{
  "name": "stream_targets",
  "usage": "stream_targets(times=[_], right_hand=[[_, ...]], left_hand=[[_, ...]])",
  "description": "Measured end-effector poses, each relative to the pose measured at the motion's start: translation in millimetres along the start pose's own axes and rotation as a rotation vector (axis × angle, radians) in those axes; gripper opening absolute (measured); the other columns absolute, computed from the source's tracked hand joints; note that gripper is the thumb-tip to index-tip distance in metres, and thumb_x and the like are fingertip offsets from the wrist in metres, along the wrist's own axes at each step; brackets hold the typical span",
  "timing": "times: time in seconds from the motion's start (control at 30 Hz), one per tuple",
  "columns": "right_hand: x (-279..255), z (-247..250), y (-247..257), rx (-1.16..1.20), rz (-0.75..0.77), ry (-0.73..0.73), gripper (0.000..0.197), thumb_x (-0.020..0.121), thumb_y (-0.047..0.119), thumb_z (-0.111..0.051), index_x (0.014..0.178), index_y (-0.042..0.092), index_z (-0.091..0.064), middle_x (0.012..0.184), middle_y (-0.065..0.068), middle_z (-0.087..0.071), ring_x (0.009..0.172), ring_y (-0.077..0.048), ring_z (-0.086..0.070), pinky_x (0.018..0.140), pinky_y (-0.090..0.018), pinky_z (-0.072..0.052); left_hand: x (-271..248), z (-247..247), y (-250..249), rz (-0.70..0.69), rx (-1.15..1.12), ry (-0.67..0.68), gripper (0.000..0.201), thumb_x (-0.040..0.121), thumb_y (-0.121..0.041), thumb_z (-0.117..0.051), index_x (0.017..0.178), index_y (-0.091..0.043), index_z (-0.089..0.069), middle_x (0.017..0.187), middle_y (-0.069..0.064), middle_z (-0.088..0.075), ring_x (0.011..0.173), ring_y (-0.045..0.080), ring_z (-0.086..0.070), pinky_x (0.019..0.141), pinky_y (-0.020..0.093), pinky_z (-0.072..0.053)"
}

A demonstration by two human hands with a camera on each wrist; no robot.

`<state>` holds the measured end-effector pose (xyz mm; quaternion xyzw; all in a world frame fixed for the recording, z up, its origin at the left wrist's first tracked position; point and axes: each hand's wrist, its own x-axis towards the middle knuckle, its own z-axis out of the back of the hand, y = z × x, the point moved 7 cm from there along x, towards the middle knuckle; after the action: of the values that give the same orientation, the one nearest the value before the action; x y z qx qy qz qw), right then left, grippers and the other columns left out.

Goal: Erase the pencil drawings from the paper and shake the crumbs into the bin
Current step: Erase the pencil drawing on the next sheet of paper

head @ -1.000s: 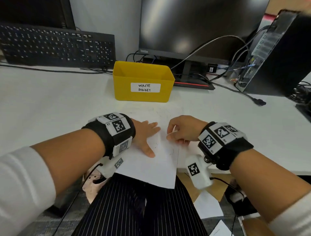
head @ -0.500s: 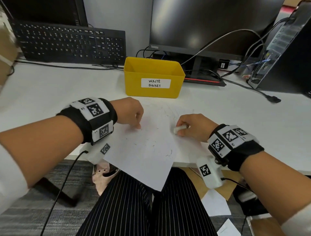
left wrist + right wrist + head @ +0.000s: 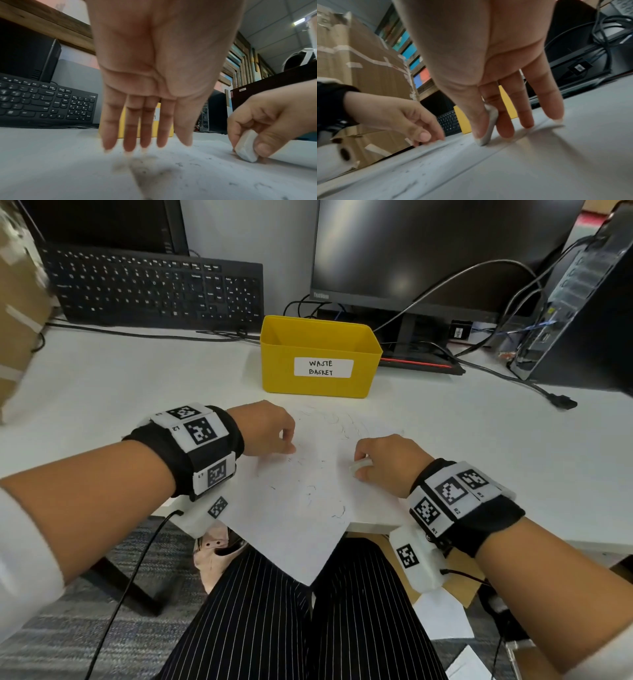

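Note:
The white paper [image 3: 301, 508] lies skewed over the desk's front edge, strewn with dark eraser crumbs and faint pencil marks. My left hand [image 3: 287, 446] stands over the paper's left part, fingers pointing straight down; in the left wrist view its fingertips [image 3: 130, 147] touch the sheet and hold nothing. My right hand [image 3: 359, 472] pinches a white eraser [image 3: 359, 465] between thumb and forefinger, its end pressed on the paper's right edge; the eraser [image 3: 489, 128] shows grey in the right wrist view. The yellow bin [image 3: 318, 385] labelled "waste basket" stands just behind the paper.
A black keyboard [image 3: 154, 292] leans at the back left, a monitor [image 3: 428, 251] with its stand and cables behind the bin, a computer tower [image 3: 589, 313] at the right. A cardboard box [image 3: 17, 302] sits at the far left. Loose sheets [image 3: 442, 614] lie on the floor.
My left hand lifted from lying flat on the paper to standing on its fingertips further left. My right hand moved right with the eraser. The paper has turned slightly.

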<state>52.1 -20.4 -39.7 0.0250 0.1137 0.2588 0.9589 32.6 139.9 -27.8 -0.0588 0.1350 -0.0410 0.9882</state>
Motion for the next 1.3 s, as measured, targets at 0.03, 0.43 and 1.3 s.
stream_targets(times=[0.03,0.43,1.3], right_hand=[[-1.3,-0.5,2.7,-0.029,0.007,0.002,0.025,0.093,0.026,-0.050,0.114,0.014,-0.055,0.111,-0.009,-0.061,0.098,-0.025,-0.057,0.073,-0.025,-0.035],[3.5,31.1,-5.3,0.244,0.070,-0.049,0.016,0.087,0.021,-0.062,0.102,0.015,-0.062,0.094,0.001,-0.056,0.090,-0.016,-0.050,0.077,-0.024,-0.038],[10.7,-1.7,10.5,0.050,-0.033,0.124,0.031,0.098,0.027,-0.043,0.119,0.006,-0.048,0.120,-0.015,-0.056,0.089,-0.022,-0.045,0.073,-0.025,-0.032]], left_hand=[[0.2,-2.9,1.2,0.008,0.047,0.026,0.036,0.095,-0.038,-0.048,0.120,-0.013,-0.057,0.109,0.004,-0.057,0.097,0.019,-0.053,0.080,0.025,-0.039],[-4.1,-37.0,14.3,0.011,0.233,0.364,0.091,0.087,-0.060,-0.047,0.150,-0.024,0.008,0.158,-0.001,0.012,0.146,0.021,-0.002,0.119,0.039,-0.010],[-4.8,-38.7,-15.8,-0.030,0.133,0.226,0.061,0.100,-0.039,-0.032,0.151,-0.025,-0.001,0.159,0.004,0.007,0.146,0.024,-0.006,0.118,0.038,-0.014]])
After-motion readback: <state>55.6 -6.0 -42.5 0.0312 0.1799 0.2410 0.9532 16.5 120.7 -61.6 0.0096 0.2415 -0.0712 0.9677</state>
